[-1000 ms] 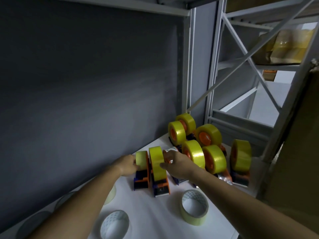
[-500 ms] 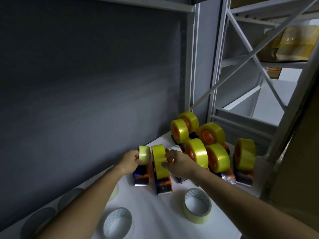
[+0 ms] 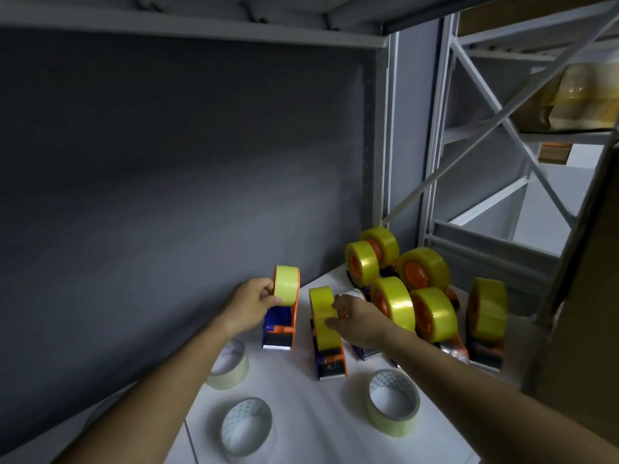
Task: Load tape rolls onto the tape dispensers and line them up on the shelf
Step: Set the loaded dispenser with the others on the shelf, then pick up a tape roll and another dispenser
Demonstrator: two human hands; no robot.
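Observation:
Two orange-and-blue tape dispensers with yellow rolls stand side by side on the white shelf. My left hand grips the yellow roll of the left dispenser, which is tipped up off its back. My right hand holds the roll on the right dispenser, fingers curled round it. Several more loaded dispensers are grouped further right. Three loose pale tape rolls lie flat nearer me: one on the left, one at the front, one on the right.
A dark grey back panel closes the shelf on the left. White uprights and diagonal braces stand to the right. A brown cardboard box is at the right edge, and wrapped packages sit on a higher shelf.
My left hand has lifted and tilted its dispenser's roll end upward and back. My right hand stays on the neighbouring dispenser's roll. The camera has come a little closer.

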